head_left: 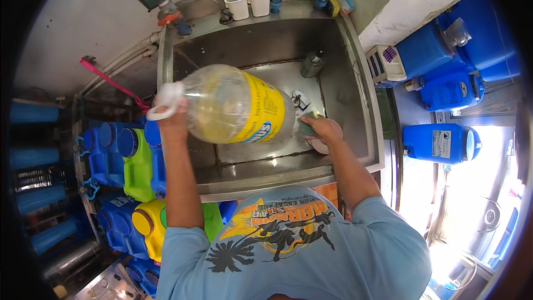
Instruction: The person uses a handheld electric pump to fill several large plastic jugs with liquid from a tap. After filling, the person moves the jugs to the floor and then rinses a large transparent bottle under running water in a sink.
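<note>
A large clear plastic water jug (217, 103) with a yellow label lies tilted on its side over the sink. My left hand (173, 115) is closed around its neck, by the white cap and ring handle (166, 101). Beyond the jug's base, my right hand (324, 128) pinches a green scrub pad (308, 124). Under that hand is a pinkish round dish (318, 145), partly covered by it. A dark bottle (313, 64) stands at the sink's back right. Something small, black and white (300, 100) lies on the sink floor beside the jug.
The metal sink (266, 186) has raised rims. Two white holders (248, 3) with brushes and a yellow sponge (332, 4) sit along its back edge. Blue, green and yellow water containers (137, 161) are stacked at left; blue containers (441, 143) stand at right.
</note>
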`<control>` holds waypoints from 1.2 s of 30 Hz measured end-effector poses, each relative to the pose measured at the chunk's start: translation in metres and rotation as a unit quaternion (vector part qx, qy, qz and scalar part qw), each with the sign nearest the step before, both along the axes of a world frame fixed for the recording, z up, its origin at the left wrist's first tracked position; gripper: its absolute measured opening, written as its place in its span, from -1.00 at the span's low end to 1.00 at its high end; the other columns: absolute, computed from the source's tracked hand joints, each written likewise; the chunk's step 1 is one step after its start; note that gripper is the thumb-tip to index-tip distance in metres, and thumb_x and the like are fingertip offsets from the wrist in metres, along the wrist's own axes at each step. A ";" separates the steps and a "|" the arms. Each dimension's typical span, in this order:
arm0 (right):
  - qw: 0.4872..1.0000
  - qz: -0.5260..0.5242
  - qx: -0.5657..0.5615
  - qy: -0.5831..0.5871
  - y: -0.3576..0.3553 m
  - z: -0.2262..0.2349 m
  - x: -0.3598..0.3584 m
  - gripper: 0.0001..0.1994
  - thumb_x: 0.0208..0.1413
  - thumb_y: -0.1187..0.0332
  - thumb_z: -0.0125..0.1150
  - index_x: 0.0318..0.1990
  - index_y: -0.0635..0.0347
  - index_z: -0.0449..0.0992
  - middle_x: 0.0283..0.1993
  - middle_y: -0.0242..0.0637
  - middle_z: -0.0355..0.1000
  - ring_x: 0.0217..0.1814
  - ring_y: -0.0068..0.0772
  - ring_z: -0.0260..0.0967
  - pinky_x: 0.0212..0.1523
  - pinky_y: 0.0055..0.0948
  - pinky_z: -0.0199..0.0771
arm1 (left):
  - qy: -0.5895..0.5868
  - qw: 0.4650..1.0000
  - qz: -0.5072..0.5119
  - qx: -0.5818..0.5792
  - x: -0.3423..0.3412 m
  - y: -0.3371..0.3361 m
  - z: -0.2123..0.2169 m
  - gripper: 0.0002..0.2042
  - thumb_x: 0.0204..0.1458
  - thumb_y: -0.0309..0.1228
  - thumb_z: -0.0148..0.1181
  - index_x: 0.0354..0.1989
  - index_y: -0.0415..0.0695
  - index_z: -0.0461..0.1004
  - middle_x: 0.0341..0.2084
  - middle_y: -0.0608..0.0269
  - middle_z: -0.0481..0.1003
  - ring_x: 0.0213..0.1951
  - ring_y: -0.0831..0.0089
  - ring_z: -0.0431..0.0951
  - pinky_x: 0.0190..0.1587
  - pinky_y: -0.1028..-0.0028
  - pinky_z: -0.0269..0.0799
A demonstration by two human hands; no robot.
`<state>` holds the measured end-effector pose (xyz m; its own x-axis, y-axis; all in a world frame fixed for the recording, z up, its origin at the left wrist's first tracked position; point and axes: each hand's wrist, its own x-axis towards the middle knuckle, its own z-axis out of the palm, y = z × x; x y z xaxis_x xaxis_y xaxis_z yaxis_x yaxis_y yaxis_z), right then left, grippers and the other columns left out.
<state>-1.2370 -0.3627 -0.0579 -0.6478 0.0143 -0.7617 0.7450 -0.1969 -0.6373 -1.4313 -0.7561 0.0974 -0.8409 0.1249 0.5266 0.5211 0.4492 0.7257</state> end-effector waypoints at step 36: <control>0.728 0.281 0.487 0.392 -0.107 0.091 -0.176 -0.38 -0.01 0.21 0.23 0.27 0.08 0.34 0.19 0.07 0.41 0.21 0.18 0.37 0.22 -0.08 0.37 | -0.109 0.959 0.168 -0.199 -0.306 0.036 -0.008 -0.47 0.08 0.02 0.29 -0.07 -0.27 0.55 -0.20 -0.04 0.62 -0.19 -0.05 0.62 0.03 0.16 0.47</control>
<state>-1.4134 -0.4698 0.0333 -0.9900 -0.1355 0.0393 -0.1350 0.8290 -0.5428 -1.7370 -0.7204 0.0899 -0.9533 -0.0178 0.3014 0.1540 0.8298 0.5363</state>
